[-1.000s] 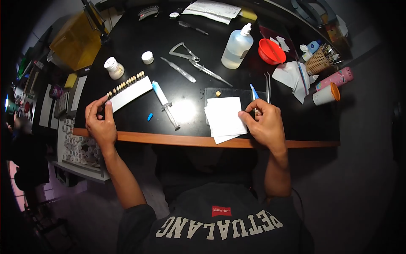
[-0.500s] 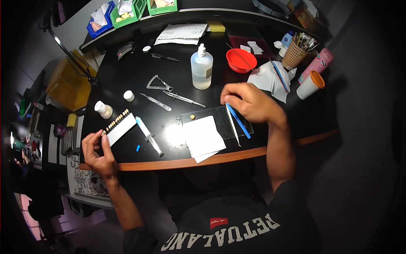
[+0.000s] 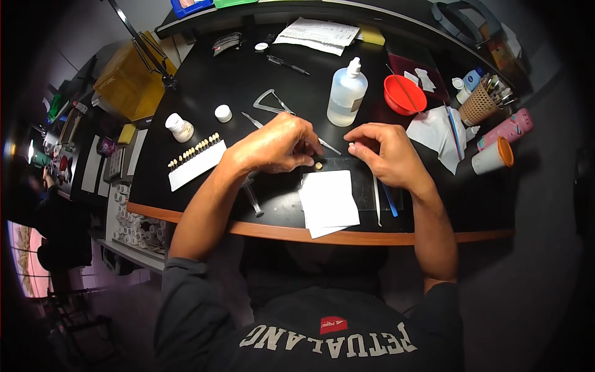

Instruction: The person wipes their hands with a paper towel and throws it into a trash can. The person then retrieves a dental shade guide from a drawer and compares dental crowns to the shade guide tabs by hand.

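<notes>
My left hand (image 3: pixel 282 146) reaches over the middle of the desk, its fingers bent and apart. Close to its fingertips is a small yellowish tooth crown (image 3: pixel 318 166), on a dark glass slab (image 3: pixel 341 165). My right hand (image 3: pixel 393 158) faces it, thumb and index finger brought together; a tiny pale spot shows at the tips, too small to name. Metal tweezers (image 3: pixel 330 147) lie partly under my left hand. Left of that hand rests a tooth shade guide (image 3: pixel 197 166). White paper sheets (image 3: pixel 328 201) cover part of the slab. A syringe (image 3: pixel 253 197) is partly hidden by my left forearm.
A clear liquid bottle (image 3: pixel 347 96) and red bowl (image 3: pixel 405 96) stand behind my hands. Near my right wrist lie a thin white tool (image 3: pixel 377 201) and a blue stick (image 3: pixel 390 201). A caliper (image 3: pixel 266 102), white jar (image 3: pixel 180 128) and orange-lidded cup (image 3: pixel 493 157) are farther out.
My left hand has let go of the shade guide and moved right, over the slab. My right hand has left the white tool and blue stick and moved nearer my left. The view has shifted.
</notes>
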{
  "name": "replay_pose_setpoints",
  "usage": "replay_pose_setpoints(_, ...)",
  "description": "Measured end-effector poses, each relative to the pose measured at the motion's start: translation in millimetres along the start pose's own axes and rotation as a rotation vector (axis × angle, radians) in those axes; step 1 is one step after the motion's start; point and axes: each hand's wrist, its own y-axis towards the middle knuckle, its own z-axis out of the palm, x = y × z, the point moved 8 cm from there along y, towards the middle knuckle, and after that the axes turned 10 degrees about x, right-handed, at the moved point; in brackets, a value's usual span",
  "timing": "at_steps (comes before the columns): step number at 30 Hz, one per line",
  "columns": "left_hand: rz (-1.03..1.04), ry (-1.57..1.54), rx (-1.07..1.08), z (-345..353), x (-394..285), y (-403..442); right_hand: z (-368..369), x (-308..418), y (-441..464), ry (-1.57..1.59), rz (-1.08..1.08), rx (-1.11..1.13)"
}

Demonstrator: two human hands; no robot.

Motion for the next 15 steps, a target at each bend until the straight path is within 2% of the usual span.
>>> replay_pose_setpoints(1,-0.004,-0.001,0.005,3.8,1.7,1.4,1.8,0.0,0.4,0.020,0.080,0.029)
replay_pose_setpoints(7,0.023,-0.003,0.039,14.9,2.2,4.5,12.3,-1.8,4.6,0.100,0.038,0.021)
replay_pose_setpoints(15,0.067,-0.054,-0.008,22.6,8.9,7.5,14.2,-5.2,5.9,0.088,0.089,0.010)
